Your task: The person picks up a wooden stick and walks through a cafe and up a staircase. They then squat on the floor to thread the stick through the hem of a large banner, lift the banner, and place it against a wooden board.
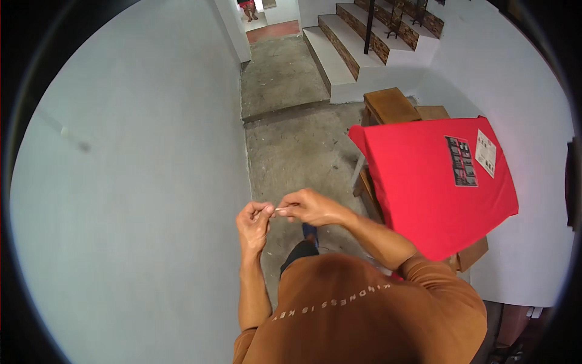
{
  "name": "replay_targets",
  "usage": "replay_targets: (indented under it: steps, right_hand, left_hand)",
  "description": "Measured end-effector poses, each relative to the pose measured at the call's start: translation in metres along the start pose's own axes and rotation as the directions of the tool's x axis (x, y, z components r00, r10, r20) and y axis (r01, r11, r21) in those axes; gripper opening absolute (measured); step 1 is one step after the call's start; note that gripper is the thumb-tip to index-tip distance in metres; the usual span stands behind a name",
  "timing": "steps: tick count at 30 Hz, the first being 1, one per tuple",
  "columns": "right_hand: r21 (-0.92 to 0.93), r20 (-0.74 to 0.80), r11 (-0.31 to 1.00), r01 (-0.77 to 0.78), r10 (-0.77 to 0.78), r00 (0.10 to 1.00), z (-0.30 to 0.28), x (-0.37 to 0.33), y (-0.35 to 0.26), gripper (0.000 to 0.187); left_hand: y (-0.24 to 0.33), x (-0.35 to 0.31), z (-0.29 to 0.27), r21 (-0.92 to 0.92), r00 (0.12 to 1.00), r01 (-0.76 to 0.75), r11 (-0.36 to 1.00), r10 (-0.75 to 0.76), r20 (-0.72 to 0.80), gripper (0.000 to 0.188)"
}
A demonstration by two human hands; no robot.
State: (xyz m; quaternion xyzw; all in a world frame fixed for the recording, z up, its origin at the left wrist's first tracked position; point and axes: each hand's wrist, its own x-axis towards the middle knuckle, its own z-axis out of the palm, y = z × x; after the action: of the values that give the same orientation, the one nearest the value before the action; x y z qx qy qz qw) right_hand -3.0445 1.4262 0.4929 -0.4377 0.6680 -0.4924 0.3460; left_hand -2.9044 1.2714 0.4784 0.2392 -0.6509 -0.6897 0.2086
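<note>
In front of my body both hands are raised and nearly touching, close to the left wall. My left hand (pixel 253 228) is closed, thumb and fingertips pinched together; what lies between them is too small to make out. From the right comes my right hand (pixel 310 207), its thumb and fingers pinching a thin, short, whitish piece (pixel 280 210) whose tip points at the left fingertips. The kind of piece cannot be told at this size.
A pale wall (pixel 139 182) runs along my left. To the right stands a table under a red cloth (pixel 418 182) with a dark printed sheet (pixel 462 161) and a white one (pixel 485 153). Beyond are a wooden stool (pixel 391 105), a floor step (pixel 285 110), stairs (pixel 345 54) and a distant person (pixel 248 9).
</note>
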Motion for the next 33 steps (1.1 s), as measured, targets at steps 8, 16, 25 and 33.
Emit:
replay_targets:
  steps: [8, 16, 25, 33]
  right_hand:
    - [0.255, -0.380, 0.954, -0.155, 0.246, 0.892, -0.248, 0.151, 0.048, 0.020]
    - [0.132, -0.567, 0.989, -0.072, 0.135, 0.812, -0.441, 0.386, 0.122, 0.019]
    - [0.167, -0.341, 0.981, -0.099, 0.151, 0.928, -0.639, 0.653, 0.147, 0.024]
    - [0.097, -0.476, 0.986, -0.138, 0.167, 0.863, -0.817, 0.856, 0.213, 0.018]
  left_hand:
    - [0.059, 0.335, 0.068, -0.028, 0.995, -0.053, 0.998, 0.055, 0.078, 0.028]
    - [0.048, 0.627, 0.148, 0.044, 0.991, -0.128, 0.991, 0.129, -0.024, 0.035]
    - [0.062, 0.925, 0.190, -0.084, 0.972, -0.034, 0.996, 0.013, -0.233, 0.039]
    - [0.055, 1.213, 0.248, -0.235, 0.999, 0.035, 0.971, -0.037, -0.005, 0.041]
